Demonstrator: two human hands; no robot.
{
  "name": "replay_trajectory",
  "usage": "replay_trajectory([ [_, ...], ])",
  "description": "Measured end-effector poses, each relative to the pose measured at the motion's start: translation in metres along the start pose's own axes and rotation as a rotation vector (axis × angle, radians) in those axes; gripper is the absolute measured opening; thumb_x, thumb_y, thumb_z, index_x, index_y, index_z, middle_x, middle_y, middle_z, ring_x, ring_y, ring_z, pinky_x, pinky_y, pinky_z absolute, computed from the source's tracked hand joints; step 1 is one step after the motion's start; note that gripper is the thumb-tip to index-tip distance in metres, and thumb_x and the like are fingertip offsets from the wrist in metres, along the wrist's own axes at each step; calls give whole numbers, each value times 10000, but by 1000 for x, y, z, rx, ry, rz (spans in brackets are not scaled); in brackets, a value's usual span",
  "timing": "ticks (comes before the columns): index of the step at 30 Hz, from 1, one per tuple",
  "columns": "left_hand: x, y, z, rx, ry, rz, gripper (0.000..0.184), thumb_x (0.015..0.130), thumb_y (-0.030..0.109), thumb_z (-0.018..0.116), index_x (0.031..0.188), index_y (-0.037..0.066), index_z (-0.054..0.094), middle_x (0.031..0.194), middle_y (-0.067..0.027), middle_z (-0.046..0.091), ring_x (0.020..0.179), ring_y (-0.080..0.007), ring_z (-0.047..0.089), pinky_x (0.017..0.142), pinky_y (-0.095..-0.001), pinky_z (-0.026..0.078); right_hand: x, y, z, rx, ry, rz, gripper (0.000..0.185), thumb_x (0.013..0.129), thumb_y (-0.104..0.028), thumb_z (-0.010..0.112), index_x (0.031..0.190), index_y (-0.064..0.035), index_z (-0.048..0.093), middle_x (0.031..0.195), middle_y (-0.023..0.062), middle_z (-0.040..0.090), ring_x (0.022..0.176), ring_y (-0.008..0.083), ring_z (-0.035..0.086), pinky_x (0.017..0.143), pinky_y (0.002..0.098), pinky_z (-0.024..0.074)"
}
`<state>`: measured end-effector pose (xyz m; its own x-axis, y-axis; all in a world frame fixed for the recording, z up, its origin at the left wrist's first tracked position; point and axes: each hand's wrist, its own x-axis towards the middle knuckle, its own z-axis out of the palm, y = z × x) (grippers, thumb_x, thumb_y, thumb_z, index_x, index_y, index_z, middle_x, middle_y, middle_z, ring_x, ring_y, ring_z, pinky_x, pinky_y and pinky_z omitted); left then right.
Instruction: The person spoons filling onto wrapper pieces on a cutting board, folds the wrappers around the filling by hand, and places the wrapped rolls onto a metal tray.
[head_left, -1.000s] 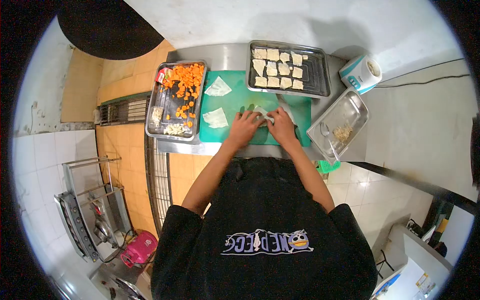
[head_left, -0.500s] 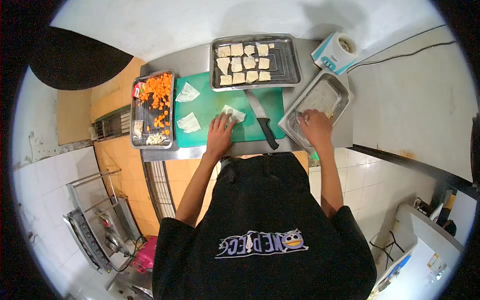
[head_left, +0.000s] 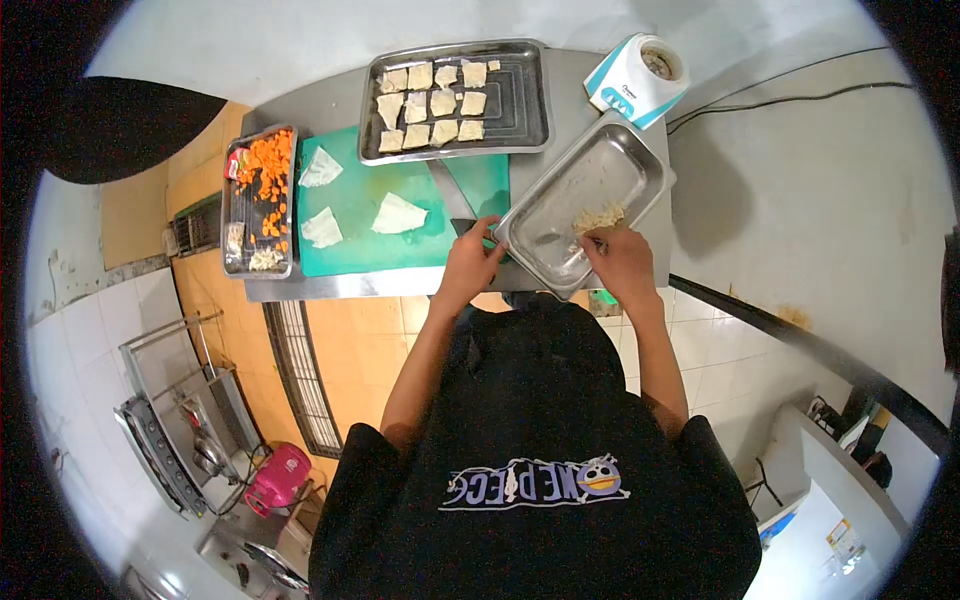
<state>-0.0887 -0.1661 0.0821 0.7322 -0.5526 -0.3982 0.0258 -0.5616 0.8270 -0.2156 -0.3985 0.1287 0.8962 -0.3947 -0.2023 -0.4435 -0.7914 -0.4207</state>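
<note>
My left hand [head_left: 474,266] is at the left corner of a deep metal tray [head_left: 548,195], with thumb and forefinger closed on its rim. Beneath that hand lies a knife [head_left: 452,190], its black handle mostly hidden. Inside the tray, my right hand [head_left: 622,264] pinches at a small heap of pale shredded filling [head_left: 600,217]; how much it holds is hidden. On the green cutting board [head_left: 375,255], a white wrapper sheet [head_left: 400,213] lies nearest my left hand. Two more pieces, an upper wrapper [head_left: 320,168] and a lower wrapper [head_left: 321,228], lie farther left.
Behind the board, a shallow tray [head_left: 520,110] carries rows of pale square pieces [head_left: 442,102]. At the left, another tray [head_left: 232,205] holds chopped carrots [head_left: 268,165] and pale chopped bits [head_left: 265,260]. A white and blue appliance base [head_left: 638,80] stands at the back right.
My left hand has left the wrapper and moved right to the tray's rim. My right hand has shifted toward the filling at the tray's near side. The view has swung right.
</note>
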Motion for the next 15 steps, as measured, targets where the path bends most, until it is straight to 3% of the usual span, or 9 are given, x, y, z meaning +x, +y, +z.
replay_trajectory([
  [1, 2, -9, 3, -22, 22, 69, 416, 953, 57, 733, 1353, 22, 625, 1055, -158, 710, 787, -256, 753, 658, -389, 573, 2, 6, -1, 52, 62, -70, 272, 938, -306, 733, 954, -45, 804, 912, 176, 757, 845, 366, 719, 798, 471, 554],
  [2, 5, -20, 7, -28, 25, 64, 416, 953, 57, 733, 1353, 22, 625, 1055, -158, 710, 787, -256, 753, 658, -389, 573, 2, 11, -2, 103, 122, -138, 259, 938, -288, 750, 973, -36, 801, 915, 174, 759, 831, 347, 724, 775, 453, 561],
  [5, 9, -33, 17, -439, 80, -23, 421, 974, -25, 687, 1383, -3, 593, 1119, -114, 677, 880, -177, 725, 706, -292, 597, 3, 14, -6, 237, 121, -165, 207, 930, -220, 780, 1001, -26, 791, 916, 163, 761, 823, 308, 733, 752, 411, 569],
  [10, 3, -35, 33, -625, 222, -39, 433, 979, -20, 684, 1396, -31, 568, 1110, -127, 676, 864, -178, 709, 700, -296, 601, 7, 29, 8, 305, 115, -188, 175, 965, -180, 758, 1039, -24, 780, 943, 156, 763, 853, 289, 743, 770, 388, 580],
  [12, 2, -34, 35, -617, 167, -130, 409, 981, -6, 691, 1372, -39, 573, 1039, -111, 678, 833, -173, 706, 680, -292, 601, 14, 37, 8, 343, 121, -218, 169, 986, -172, 738, 1052, -22, 775, 959, 160, 762, 871, 292, 745, 776, 390, 584],
  [15, 5, -44, 37, -647, 96, -90, 390, 990, 82, 733, 1339, -28, 597, 1056, -93, 672, 855, -170, 703, 679, -293, 586, 27, 53, 11, 372, 266, -385, 136, 1010, -125, 699, 1065, -23, 770, 1002, 155, 766, 903, 284, 747, 781, 379, 591],
])
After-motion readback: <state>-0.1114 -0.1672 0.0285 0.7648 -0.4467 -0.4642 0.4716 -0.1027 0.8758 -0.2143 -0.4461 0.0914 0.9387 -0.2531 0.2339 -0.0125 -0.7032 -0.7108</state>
